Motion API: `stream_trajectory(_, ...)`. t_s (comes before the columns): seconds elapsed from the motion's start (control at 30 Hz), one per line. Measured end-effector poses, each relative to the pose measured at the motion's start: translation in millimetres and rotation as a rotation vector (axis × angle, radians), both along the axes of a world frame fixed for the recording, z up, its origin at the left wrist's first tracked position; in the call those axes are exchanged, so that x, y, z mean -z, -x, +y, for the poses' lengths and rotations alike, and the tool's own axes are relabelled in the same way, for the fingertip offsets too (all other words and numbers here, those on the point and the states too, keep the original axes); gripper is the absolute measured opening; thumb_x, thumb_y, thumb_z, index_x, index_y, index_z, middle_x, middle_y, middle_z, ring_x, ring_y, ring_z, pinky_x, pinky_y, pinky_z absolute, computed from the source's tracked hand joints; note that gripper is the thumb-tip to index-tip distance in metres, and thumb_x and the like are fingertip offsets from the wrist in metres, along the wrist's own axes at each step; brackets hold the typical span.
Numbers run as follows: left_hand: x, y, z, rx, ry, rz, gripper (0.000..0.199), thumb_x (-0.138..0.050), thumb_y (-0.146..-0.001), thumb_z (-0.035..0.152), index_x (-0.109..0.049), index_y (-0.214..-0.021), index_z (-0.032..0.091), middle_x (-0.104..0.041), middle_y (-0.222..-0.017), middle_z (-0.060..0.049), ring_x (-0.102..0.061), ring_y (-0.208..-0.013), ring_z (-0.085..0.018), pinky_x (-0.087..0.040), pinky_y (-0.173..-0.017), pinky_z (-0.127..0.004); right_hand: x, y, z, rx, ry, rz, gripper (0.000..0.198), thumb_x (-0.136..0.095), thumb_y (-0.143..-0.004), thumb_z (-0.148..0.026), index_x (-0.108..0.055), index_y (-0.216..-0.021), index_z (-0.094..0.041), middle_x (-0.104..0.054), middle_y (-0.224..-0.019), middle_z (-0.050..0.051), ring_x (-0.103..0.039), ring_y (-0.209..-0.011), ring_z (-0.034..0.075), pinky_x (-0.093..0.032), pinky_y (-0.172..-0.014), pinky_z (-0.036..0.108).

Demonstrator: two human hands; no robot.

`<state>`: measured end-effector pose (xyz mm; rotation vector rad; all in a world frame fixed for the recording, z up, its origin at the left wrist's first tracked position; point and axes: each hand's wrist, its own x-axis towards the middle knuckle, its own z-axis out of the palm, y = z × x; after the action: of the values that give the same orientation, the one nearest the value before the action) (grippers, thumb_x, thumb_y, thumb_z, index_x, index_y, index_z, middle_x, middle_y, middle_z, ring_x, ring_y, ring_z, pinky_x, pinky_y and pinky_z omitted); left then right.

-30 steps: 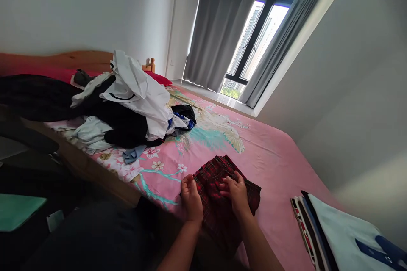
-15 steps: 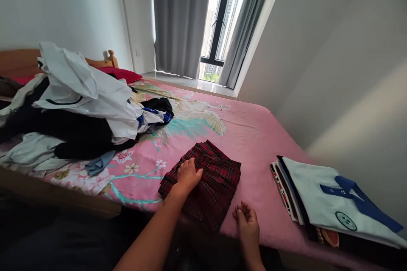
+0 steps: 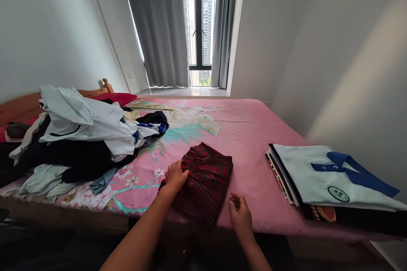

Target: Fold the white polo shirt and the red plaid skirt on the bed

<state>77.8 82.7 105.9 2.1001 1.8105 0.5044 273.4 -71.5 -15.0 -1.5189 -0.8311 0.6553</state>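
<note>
Resting on the folded red plaid skirt (image 3: 205, 180), my left hand (image 3: 175, 175) lies with its fingers curled over the skirt's left edge, pressing rather than clearly gripping it. My right hand (image 3: 241, 216) hovers loosely half-open, empty, just beside the skirt's near right corner. The skirt lies near the front edge of the pink bed (image 3: 251, 135), between the clothes heap (image 3: 79, 139) and the folded stack (image 3: 321, 175).

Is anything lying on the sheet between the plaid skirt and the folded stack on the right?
Nothing visible: only bare pink sheet lies between the skirt and the stack. The right hand sits near the bed's edge, below that gap.
</note>
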Motion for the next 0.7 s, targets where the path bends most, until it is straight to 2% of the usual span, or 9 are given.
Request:
stream_trajectory(0.07,2.2,-8,-8,0.152,-0.164,0.009,0.043,-0.047,-0.087,0.028,-0.050,-0.128,0.016,-0.049,-0.136,-0.009,-0.040,-0.130,-0.020,-0.027,-0.110,-0.034,-2,4,-2,-0.032,-0.027,-0.109,0.031,-0.047,-0.080,-0.037,-0.055,-0.103,-0.018,-0.061,-0.103,0.011,-0.060,-0.096,0.023,-0.050,-0.087,0.038)
stream_trajectory(0.13,7.5,-18,-12,0.401,-0.279,0.046,0.040,-0.040,-0.091,0.028,-0.051,-0.130,0.022,-0.042,-0.143,-0.003,-0.030,-0.136,-0.015,-0.018,-0.114,-0.033,-1,9,-5,-0.062,-0.061,-0.277,0.029,-0.043,-0.082,-0.030,-0.057,-0.104,-0.017,-0.059,-0.107,0.013,-0.057,-0.101,0.025,-0.049,-0.091,0.041)
stream_trajectory(0.2,17.2,-26,-11,0.524,-0.234,0.120,0.043,-0.035,-0.094,0.033,-0.046,-0.135,0.028,-0.035,-0.148,0.001,-0.021,-0.140,-0.016,-0.011,-0.116,-0.039,2,14,-9,-0.071,-0.057,-0.468,0.034,-0.039,-0.082,-0.024,-0.058,-0.109,-0.016,-0.056,-0.116,0.015,-0.052,-0.111,0.027,-0.043,-0.099,0.044)
stream_trajectory(0.33,46.0,-30,2,0.454,0.025,0.234,0.052,-0.031,-0.094,0.043,-0.031,-0.144,0.028,-0.023,-0.153,-0.001,-0.013,-0.143,-0.020,-0.008,-0.115,-0.047,0,23,-15,-0.155,0.119,-0.755,0.051,-0.037,-0.081,-0.017,-0.050,-0.130,-0.009,-0.044,-0.137,0.016,-0.037,-0.129,0.030,-0.032,-0.108,0.047)
stream_trajectory(0.43,60.8,-27,11,0.465,0.056,0.250,0.053,-0.030,-0.094,0.043,-0.029,-0.145,0.027,-0.018,-0.154,-0.001,-0.009,-0.143,-0.019,-0.005,-0.115,-0.047,-17,26,-13,-0.228,0.304,-0.862,0.057,-0.039,-0.080,-0.017,-0.044,-0.137,-0.011,-0.035,-0.145,0.014,-0.033,-0.131,0.033,-0.032,-0.106,0.050)
stream_trajectory(0.53,62.7,-26,14,0.475,0.075,0.247,0.054,-0.028,-0.094,0.043,-0.027,-0.146,0.026,-0.016,-0.154,0.000,-0.008,-0.143,-0.019,-0.006,-0.115,-0.048,-35,28,0,-0.288,0.430,-0.919,0.058,-0.044,-0.077,-0.017,-0.047,-0.135,-0.015,-0.031,-0.147,0.015,-0.032,-0.131,0.036,-0.032,-0.102,0.052)
stream_trajectory(0.6,61.0,-26,15,0.468,0.082,0.259,0.055,-0.027,-0.094,0.043,-0.027,-0.146,0.025,-0.016,-0.154,0.000,-0.008,-0.143,-0.019,-0.006,-0.115,-0.048,-39,29,9,-0.300,0.448,-0.926,0.055,-0.044,-0.080,-0.020,-0.048,-0.134,-0.020,-0.032,-0.147,0.014,-0.033,-0.131,0.036,-0.032,-0.101,0.052)
stream_trajectory(0.7,61.5,-26,15,0.453,0.079,0.273,0.056,-0.026,-0.093,0.042,-0.028,-0.146,0.023,-0.016,-0.154,0.002,-0.009,-0.143,-0.019,-0.008,-0.115,-0.047,-28,33,22,-0.237,0.403,-0.904,0.048,-0.038,-0.087,-0.025,-0.048,-0.133,-0.030,-0.035,-0.146,0.009,-0.032,-0.132,0.032,-0.031,-0.101,0.050)
